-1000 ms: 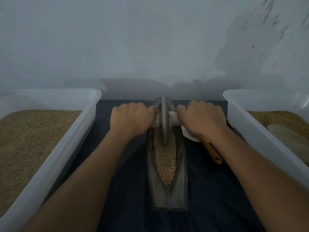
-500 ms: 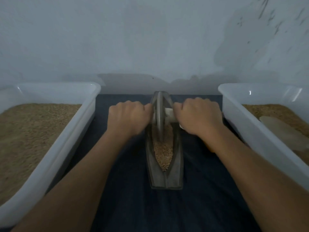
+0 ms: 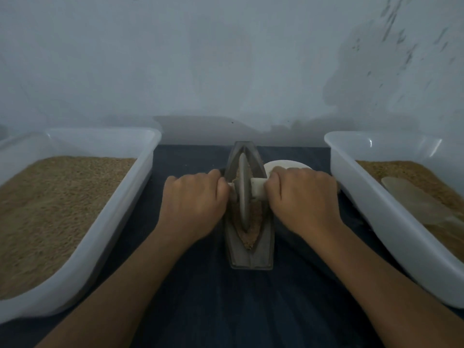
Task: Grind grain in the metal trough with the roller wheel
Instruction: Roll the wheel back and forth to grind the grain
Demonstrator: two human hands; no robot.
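— Head view: what is held?
— The roller wheel (image 3: 243,194) is gripped by its white axle, left hand (image 3: 194,205) and right hand (image 3: 302,200) curled closed around it.
— And where is it?
— It is stood upright in the grain (image 3: 251,222) within the metal trough (image 3: 248,252), between two bins.

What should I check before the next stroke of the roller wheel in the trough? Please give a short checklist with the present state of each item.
1. Left hand grips its end of the axle handle: ok.
2. Right hand grips the other end: ok.
3. Roller wheel stands upright inside the metal trough: ok.
4. Grain lies in the groove ahead of the wheel on the near side: ok.
5. Trough sits flat on the dark cloth, apart from both white tubs: ok.
6. White bowl-like object behind the right hand is clear of the handle: cannot tell.
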